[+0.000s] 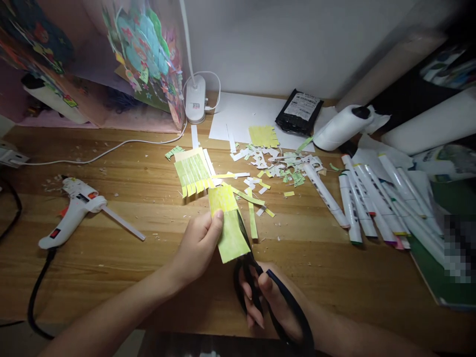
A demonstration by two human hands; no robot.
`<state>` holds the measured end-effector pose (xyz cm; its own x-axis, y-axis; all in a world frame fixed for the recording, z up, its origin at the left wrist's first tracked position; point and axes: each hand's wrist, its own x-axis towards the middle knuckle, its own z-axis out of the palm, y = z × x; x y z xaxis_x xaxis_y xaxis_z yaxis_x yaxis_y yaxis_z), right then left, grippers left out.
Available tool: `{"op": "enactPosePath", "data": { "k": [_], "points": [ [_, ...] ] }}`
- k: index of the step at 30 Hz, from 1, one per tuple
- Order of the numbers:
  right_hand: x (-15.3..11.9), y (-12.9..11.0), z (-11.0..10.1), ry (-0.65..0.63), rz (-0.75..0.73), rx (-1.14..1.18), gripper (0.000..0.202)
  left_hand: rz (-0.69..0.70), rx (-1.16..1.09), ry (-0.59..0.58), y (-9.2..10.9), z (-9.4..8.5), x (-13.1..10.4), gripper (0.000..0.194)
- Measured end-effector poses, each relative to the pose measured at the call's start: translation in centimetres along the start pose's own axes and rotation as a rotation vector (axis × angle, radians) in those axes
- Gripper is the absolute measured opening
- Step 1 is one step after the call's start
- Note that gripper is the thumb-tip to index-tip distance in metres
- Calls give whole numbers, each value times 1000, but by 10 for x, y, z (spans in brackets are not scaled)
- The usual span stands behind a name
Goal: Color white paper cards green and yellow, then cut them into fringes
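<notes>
My left hand (201, 242) pinches a yellow and green piece of paper (232, 233) by its left edge, thumb on top. Black-handled scissors (288, 310) are in my right hand (277, 292), fingers through the loops. One blade shows along the right side of the paper; the other is hidden beneath it. Just beyond the paper lies a green piece with a fringed edge (193, 171). Narrow yellow and green strips (253, 215) rest to the right of the paper. Farther back is a yellow notched piece (263, 135).
A white glue gun (76, 210) lies at left, its cord hanging off the front edge. Paper scraps (290, 166) are heaped mid-table. Several markers (372, 203) lie at right. Behind stand a black package (299, 111), a white power strip (196, 99) and a pink box (141, 121).
</notes>
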<state>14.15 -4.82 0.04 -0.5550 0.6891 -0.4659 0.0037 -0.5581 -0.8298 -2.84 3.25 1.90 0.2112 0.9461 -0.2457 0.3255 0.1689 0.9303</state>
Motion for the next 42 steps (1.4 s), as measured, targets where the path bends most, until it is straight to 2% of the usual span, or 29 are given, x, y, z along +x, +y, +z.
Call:
{"op": "enactPosePath", "data": {
  "k": [8, 17, 25, 34, 38, 42],
  "points": [
    [-1, 10, 5, 12, 46, 93, 64, 19, -37, 15, 2, 2, -1, 39],
    [0, 8, 3, -7, -36, 95, 72, 106, 7, -61, 4, 2, -4, 38],
    [1, 7, 10, 25, 7, 143, 64, 47, -71, -50, 4, 6, -6, 38],
    [0, -2, 0, 49, -57, -24, 72, 119, 7, -102, 3, 9, -8, 39],
    [0, -1, 0, 46, -30, -29, 66, 80, -36, -111, 3, 8, -8, 39],
    [1, -2, 3, 28, -61, -12, 70, 7, -95, -133, 6, 8, -10, 39]
  ]
}}
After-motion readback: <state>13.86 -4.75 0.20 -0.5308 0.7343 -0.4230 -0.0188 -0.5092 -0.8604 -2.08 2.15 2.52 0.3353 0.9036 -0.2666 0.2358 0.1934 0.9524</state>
